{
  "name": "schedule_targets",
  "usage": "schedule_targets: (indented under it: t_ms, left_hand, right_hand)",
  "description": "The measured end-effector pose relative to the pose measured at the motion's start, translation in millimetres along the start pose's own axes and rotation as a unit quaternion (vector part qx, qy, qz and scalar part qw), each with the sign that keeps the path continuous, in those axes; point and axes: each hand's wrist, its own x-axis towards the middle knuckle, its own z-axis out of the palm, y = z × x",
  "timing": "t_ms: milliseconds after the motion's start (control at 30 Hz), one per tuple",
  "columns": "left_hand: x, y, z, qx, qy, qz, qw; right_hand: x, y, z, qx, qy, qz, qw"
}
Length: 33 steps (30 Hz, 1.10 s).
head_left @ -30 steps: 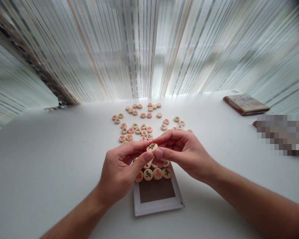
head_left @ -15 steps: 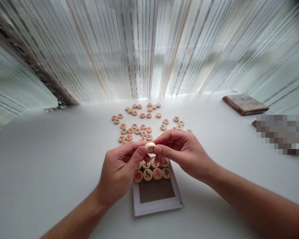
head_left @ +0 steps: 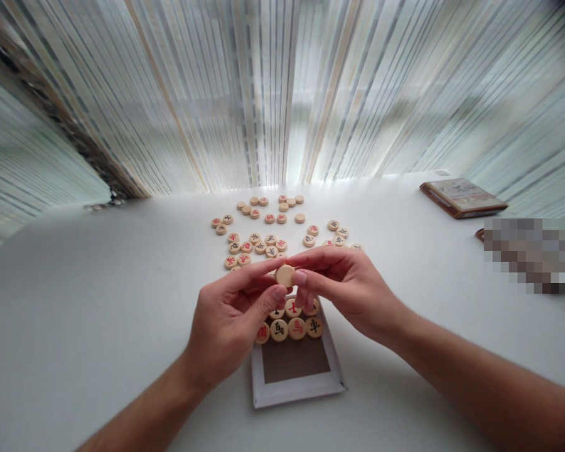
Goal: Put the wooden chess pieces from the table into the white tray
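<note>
My left hand (head_left: 228,320) and my right hand (head_left: 346,285) meet above the table, both pinching one round wooden chess piece (head_left: 285,275) whose blank face points at me. Just below them lies a shallow white box tray (head_left: 295,383) with a brown floor. Two rows of pieces (head_left: 288,328) with red and black characters lie at its far end. Beyond the hands, several loose pieces (head_left: 269,242) are scattered on the white table (head_left: 98,301).
A flat brown box (head_left: 462,196) lies at the far right of the table. A pixelated patch (head_left: 534,254) covers something near the right edge. Striped curtains (head_left: 282,94) hang behind the table's far edge.
The piece held between both hands has been turned over: its black character faced me a second ago, then it stood edge-on, and its blank side shows now. The hands stayed in place.
</note>
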Motion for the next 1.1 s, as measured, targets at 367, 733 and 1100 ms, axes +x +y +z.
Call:
schedule_targets:
  t_ms: [367, 733, 1100]
  left_hand:
    - [0.2, 1.2, 0.2, 0.013, -0.009, 0.000, 1.000]
    - [-2.4, -4.1, -4.3, 0.196, -0.050, 0.196, 0.959]
    - [-3.6, -4.2, -5.4, 0.146, -0.015, 0.109, 0.983]
  right_hand:
    - [-0.7, -1.1, -0.2, 0.036, -0.002, 0.032, 0.999]
    - [-3.3, -0.6, 0.4, 0.059, 0.000, 0.076, 0.995]
    - [-0.9, -3.3, -1.6, 0.097, -0.032, 0.074, 0.992]
